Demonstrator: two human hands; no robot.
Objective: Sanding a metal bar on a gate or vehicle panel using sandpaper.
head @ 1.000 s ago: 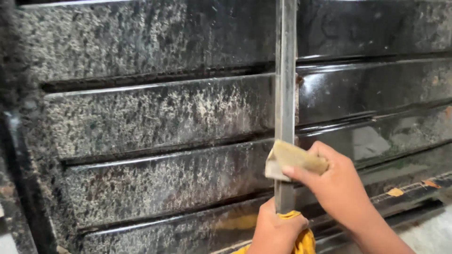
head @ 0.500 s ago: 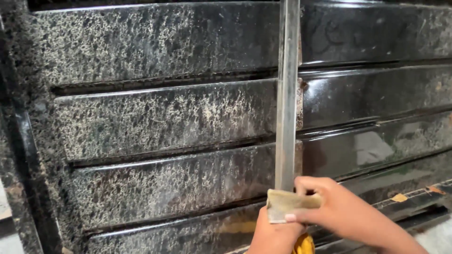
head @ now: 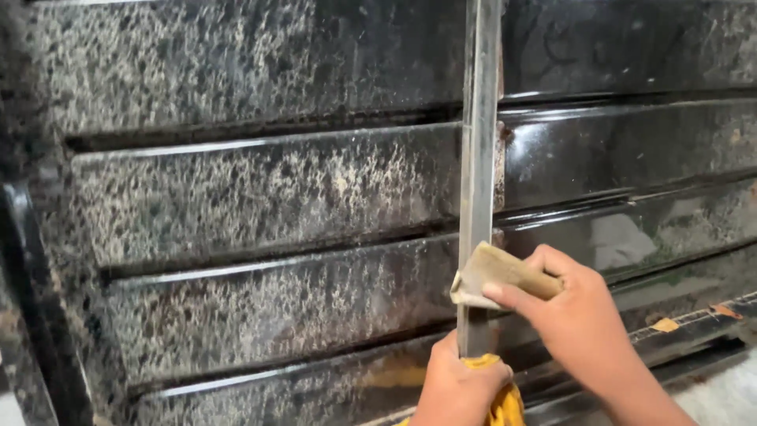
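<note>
Dark, glossy metal slats (head: 260, 197) fill nearly the whole view, four of them visible, stacked like louvres and running slightly downhill to the right; to the left of the bar they are speckled all over with pale dust or rust flecks, while to its right they look cleaner and reflective. One flat steel bar (head: 479, 158) stands upright in front of the slats, rising from the bottom centre to the top edge of the view. One left hand (head: 457, 390) is clenched around the bar's lower end, fingers wrapped tight, with a single yellow cloth (head: 505, 406) bunched just beside and under it. One right hand (head: 579, 315) comes in from the lower right and pinches one folded tan piece of abrasive paper (head: 493, 276) between thumb and fingers, pressing its pale edge against the bar just above the left hand. The two hands sit near each other but do not touch. At the lower right, a dark ledge (head: 694, 323) carries two small orange-yellow flakes (head: 666, 324), and a pale patch of floor (head: 725, 398) shows in the corner.
</note>
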